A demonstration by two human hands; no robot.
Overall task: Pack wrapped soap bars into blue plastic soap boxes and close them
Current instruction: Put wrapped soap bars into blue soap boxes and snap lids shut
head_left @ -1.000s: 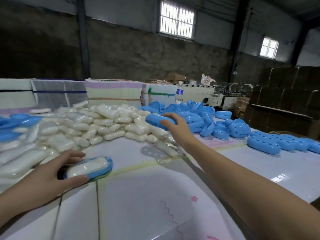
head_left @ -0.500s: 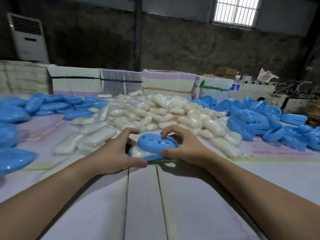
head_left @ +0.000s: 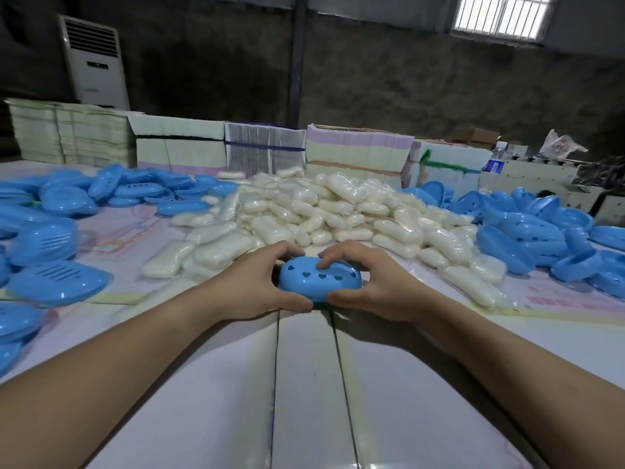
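Observation:
A blue soap box [head_left: 319, 280] with heart-shaped holes in its lid sits on the table just in front of me, lid down over the base. My left hand [head_left: 250, 286] grips its left end, fingers curled over the far edge and thumb along the near edge. My right hand [head_left: 372, 286] grips the right end the same way, fingertips on the lid. The soap inside is hidden. Behind the box lies a big heap of wrapped white soap bars [head_left: 321, 214].
Blue box bases with slots [head_left: 57, 279] are piled at the left, blue lids with holes [head_left: 527, 231] at the right. Stacks of flat cartons [head_left: 358, 150] line the table's [head_left: 304, 384] far edge. An air conditioner [head_left: 94, 62] stands at the back left.
My right hand brought a blue lid from the right pile onto the soap-filled base held by my left hand. Both hands now clasp the box, and the lid sits lower, hiding the soap.

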